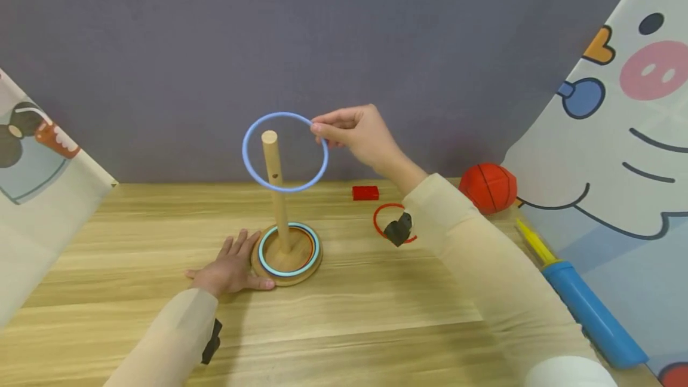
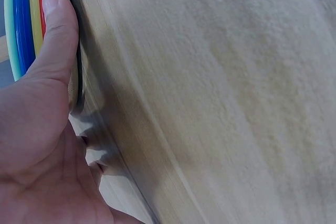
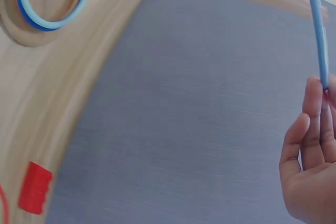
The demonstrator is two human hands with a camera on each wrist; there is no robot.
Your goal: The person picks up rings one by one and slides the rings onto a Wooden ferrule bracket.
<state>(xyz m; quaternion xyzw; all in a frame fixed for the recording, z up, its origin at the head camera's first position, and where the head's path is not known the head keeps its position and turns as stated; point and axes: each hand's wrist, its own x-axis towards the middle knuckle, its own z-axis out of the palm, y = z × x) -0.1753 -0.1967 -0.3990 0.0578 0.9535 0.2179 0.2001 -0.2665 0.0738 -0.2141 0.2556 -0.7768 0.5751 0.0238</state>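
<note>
Wooden table: light and dark grain is shown.
Red tape: placed near the back edge; a ragged side is seen up close.
Ball: red, marked with dark lines, set at the back right.
Pump: blue-bodied, laid along the right side, its yellow nozzle pointed toward the ball.
Grey backdrop: set behind the table.
Right panel: printed with a pig's snout.

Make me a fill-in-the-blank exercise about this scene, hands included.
The right hand pinches a ring coloured ____.
The left hand touches the round ____ under the peg.
In the head view, the loose red ring lies to the peg's ____.
The blue pump has a ____ nozzle.
Missing words: blue; base; right; yellow.
</note>
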